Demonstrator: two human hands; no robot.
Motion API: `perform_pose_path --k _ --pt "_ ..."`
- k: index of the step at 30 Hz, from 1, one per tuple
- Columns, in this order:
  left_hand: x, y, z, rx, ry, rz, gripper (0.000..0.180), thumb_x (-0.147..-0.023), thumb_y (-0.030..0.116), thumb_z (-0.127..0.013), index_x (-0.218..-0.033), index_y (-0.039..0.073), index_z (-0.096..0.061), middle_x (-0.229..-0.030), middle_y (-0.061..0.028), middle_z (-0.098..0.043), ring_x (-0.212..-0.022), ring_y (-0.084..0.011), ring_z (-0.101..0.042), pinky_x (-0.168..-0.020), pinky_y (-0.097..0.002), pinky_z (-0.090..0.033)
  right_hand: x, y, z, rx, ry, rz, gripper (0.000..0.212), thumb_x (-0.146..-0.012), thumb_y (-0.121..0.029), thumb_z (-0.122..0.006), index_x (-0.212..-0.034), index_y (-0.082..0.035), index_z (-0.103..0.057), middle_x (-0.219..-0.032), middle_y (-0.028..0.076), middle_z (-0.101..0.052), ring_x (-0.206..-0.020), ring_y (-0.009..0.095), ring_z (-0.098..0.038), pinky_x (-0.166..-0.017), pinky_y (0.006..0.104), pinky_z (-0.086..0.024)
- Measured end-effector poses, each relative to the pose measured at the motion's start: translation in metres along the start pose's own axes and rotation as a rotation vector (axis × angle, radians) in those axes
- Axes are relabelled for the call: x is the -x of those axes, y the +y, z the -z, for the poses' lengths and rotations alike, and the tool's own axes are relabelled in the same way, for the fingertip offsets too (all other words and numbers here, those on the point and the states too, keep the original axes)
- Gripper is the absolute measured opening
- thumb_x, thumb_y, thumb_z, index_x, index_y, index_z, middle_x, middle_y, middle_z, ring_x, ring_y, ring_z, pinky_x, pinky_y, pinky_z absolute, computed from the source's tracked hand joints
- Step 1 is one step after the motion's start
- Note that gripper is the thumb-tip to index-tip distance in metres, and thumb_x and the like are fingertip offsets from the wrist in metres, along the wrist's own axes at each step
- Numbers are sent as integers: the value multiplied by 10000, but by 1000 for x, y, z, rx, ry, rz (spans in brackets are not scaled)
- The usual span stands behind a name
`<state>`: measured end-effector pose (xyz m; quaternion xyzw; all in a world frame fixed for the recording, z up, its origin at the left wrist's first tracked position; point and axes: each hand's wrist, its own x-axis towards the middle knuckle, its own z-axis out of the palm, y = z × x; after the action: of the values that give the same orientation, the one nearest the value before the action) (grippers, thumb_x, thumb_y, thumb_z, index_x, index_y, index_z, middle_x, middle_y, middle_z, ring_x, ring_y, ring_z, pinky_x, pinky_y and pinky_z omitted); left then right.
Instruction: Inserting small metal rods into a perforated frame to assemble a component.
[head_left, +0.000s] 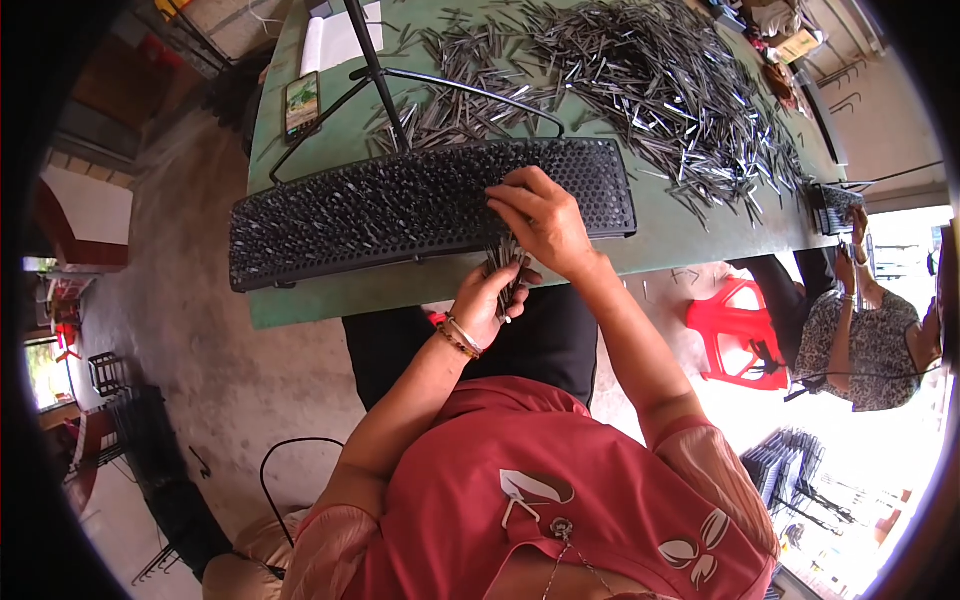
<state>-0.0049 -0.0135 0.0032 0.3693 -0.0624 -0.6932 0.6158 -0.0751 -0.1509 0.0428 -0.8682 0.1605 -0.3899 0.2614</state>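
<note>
A long black panel (595, 190) dotted with small round holes lies along the near edge of the green table (680, 230). Short dark strips stand in the holes over its left and middle part, while the holes at the right end show bare. Below the panel's front edge, my left hand (482, 300) is closed round a bundle of thin dark strips (503, 262). My right hand (545, 220) is over the panel, right of its middle, fingertips pinched against the surface. Whatever those fingertips hold is too small to make out.
A large loose heap of dark strips (660, 90) covers the far right of the table. Behind the panel rises a black metal stand (375, 70). A phone-like object (302, 104) lies at the left. Another person (860, 340) works at the right beside a red stool (740, 335).
</note>
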Motion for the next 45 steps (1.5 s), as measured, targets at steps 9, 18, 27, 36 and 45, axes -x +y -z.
perform_pose_path --k 9,18,27,36,45 --pt "0 0 -2 -38 25 1 179 -908 161 -540 -1047 50 -566 -880 -93 -625 -635 -66 -484 -475 -190 -367 -4 2 9 108 -178 73 168 -759 -84 -683 -923 -45 -677 -866 88 -600 -717 258 -606 -628 339 -497" --pt "-2 4 -3 -10 55 -10 179 -929 201 -516 -1041 71 -566 -875 -67 -633 -641 -68 -498 -501 -207 -389 1 -10 33 -44 -120 -242 146 -820 -139 -658 -903 -21 -681 -832 91 -581 -653 211 -584 -560 300 -457" --pt "-4 1 -12 1 19 -140 227 -935 235 -521 -1071 59 -563 -868 -68 -633 -655 -80 -538 -507 -223 -419 26 -6 37 -378 -258 -591 216 -827 -183 -682 -857 31 -681 -695 40 -591 -591 72 -533 -518 243 -422" --pt "0 -10 -1 56 51 -66 251 -934 235 -514 -1081 40 -570 -865 -72 -632 -653 -89 -537 -511 -228 -419 -1 -8 26 -322 8 -625 182 -847 -162 -663 -903 10 -671 -700 37 -624 -564 77 -537 -505 233 -429" --pt "3 -9 -2 47 37 -45 252 -941 215 -490 -1089 24 -565 -856 -70 -629 -658 -87 -533 -514 -229 -418 -6 -4 14 -192 -38 -330 132 -812 -80 -654 -905 14 -655 -848 115 -643 -704 241 -633 -599 298 -499"
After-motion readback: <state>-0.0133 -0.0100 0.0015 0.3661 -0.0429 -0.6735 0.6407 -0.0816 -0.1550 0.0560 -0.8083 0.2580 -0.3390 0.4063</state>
